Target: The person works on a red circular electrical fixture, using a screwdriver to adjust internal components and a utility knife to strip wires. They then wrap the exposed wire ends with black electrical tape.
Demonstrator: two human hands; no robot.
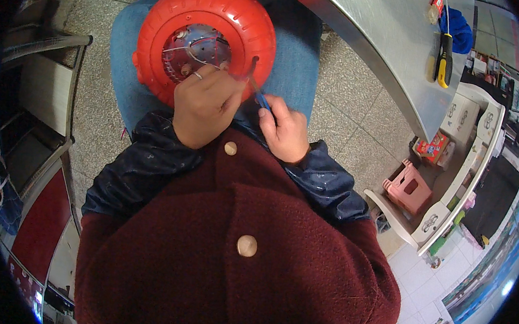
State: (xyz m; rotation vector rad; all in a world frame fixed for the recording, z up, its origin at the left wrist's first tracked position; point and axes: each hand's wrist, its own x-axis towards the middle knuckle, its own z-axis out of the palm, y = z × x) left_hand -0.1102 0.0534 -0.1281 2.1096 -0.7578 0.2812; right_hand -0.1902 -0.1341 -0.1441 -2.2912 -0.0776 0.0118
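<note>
A round red plastic housing (161, 17) rests on my lap. Its middle opening shows a shiny metal plate (203, 39) with thin red and white wires (189, 51) running across it. Over the near side of that opening is my left hand (206, 106), closed, a ring on one finger; its fingertips are turned away, hiding what they pinch. My right hand (286, 130) grips a slim tool with a blue handle (261, 97), close by my left fingers at the housing's near right edge. The tool's tip is blurred, so its kind does not show.
A metal-topped table (391, 38) curves along the right; a yellow-and-black screwdriver (443, 70) and a blue cloth (457, 31) lie on it. Further right stand a pink plastic stool (408, 187) and a white cabinet (451, 201). At left is a metal-framed rack (45, 90).
</note>
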